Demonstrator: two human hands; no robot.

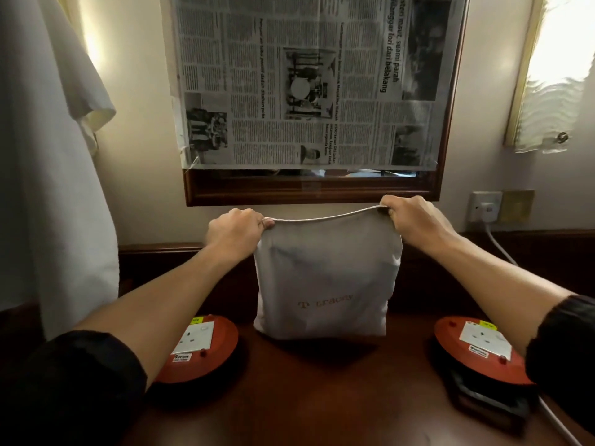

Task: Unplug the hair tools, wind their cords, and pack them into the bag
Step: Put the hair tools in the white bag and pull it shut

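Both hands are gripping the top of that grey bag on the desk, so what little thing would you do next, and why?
Probably ease the bag down and let go. The left hand and right hand pinch its top edge taut and closed, it bulges as if full, and no hair tools lie loose on the desk.

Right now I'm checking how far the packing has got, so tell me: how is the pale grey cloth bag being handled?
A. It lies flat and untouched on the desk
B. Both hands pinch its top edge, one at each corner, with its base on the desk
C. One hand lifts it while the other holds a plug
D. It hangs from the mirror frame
B: the left hand and right hand each grip a top corner of the pale grey cloth bag, which stands on the dark wooden desk.
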